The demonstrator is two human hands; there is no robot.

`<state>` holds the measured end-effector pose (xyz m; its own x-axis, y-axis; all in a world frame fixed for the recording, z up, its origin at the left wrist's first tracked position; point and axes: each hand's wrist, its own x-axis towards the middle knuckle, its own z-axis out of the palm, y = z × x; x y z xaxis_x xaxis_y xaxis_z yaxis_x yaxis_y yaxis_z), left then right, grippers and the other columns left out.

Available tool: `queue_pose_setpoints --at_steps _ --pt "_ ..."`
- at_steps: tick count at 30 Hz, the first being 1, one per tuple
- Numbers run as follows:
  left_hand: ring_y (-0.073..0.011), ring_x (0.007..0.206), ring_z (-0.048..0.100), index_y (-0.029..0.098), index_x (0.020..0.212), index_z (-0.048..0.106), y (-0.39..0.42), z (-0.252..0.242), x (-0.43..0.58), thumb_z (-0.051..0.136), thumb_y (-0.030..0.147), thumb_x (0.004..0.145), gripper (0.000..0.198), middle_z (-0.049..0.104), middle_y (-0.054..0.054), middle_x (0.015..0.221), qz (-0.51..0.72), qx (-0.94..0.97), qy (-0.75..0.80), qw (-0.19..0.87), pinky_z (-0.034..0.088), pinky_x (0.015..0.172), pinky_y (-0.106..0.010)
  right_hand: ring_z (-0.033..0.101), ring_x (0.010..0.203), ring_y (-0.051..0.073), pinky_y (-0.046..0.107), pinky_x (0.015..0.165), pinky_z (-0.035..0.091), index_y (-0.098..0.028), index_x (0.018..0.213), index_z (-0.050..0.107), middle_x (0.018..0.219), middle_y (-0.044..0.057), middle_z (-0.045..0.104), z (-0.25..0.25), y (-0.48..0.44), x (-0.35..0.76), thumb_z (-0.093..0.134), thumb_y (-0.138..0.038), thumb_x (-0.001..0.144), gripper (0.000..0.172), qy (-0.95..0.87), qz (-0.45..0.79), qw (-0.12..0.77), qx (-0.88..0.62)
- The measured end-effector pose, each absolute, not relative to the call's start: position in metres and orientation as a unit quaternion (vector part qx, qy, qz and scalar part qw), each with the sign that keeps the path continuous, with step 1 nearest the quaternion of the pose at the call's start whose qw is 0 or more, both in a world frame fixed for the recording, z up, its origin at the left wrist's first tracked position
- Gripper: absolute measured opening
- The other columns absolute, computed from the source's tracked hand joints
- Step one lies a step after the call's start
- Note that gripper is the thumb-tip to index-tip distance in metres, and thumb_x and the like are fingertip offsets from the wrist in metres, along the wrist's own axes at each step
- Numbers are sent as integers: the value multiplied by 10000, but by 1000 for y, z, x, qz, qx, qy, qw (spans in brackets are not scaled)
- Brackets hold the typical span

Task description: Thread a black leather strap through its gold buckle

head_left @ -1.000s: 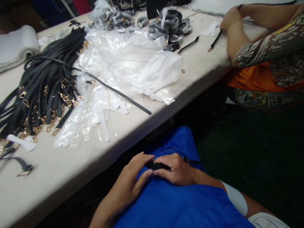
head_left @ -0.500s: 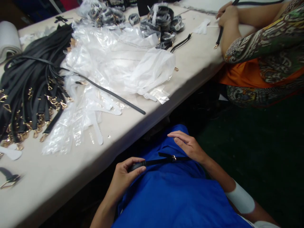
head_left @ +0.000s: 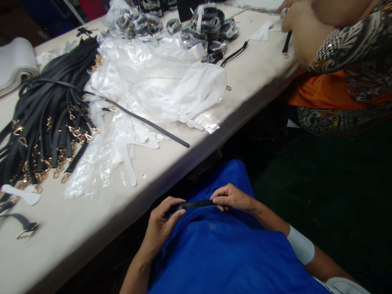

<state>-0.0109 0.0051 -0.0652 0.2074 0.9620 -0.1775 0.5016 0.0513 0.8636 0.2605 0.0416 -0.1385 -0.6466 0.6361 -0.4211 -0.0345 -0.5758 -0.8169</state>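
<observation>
Table (head_left: 76, 232) behind | black strap (head_left: 192, 205) runs left-right | left grip (head_left: 162, 218), right grip (head_left: 231, 198) pinching it

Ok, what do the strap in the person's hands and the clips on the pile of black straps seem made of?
The strap between the left hand and right hand: probably leather or synthetic leather, can't tell which; matte black, and it looks flexible. The clips: likely gold-toned metal, maybe plated, with shiny yellow glints.
</observation>
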Motion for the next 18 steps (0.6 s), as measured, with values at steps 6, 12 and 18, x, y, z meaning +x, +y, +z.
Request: queue_pose_setpoints --at_steps 6,12,18 --pt "-144 869 654 239 1072 680 12 -57 -11 661 188 861 217 681 -26 965 287 718 495 396 507 788 -224 428 462 59 188 469 313 -95 752 687 508 -26 535 -117 44 256 740 -472 758 381 -441 763 253 -398" --pt "-142 832 653 200 1123 676 8 -65 4 711 143 814 316 663 -59 943 295 762 438 374 538 735 -224 406 476 57 189 450 267 -95 714 691 519 -30 522 -104 42 243 774 -448 726 363 -472 729 251 -427" --pt "-136 794 658 192 1060 691 3 -70 17 721 129 801 268 679 -42 896 354 728 457 367 540 713 -217 360 454 49 189 431 228 -99 698 674 486 -50 474 -103 41 237 773 -448 723 364 -441 753 246 -423"
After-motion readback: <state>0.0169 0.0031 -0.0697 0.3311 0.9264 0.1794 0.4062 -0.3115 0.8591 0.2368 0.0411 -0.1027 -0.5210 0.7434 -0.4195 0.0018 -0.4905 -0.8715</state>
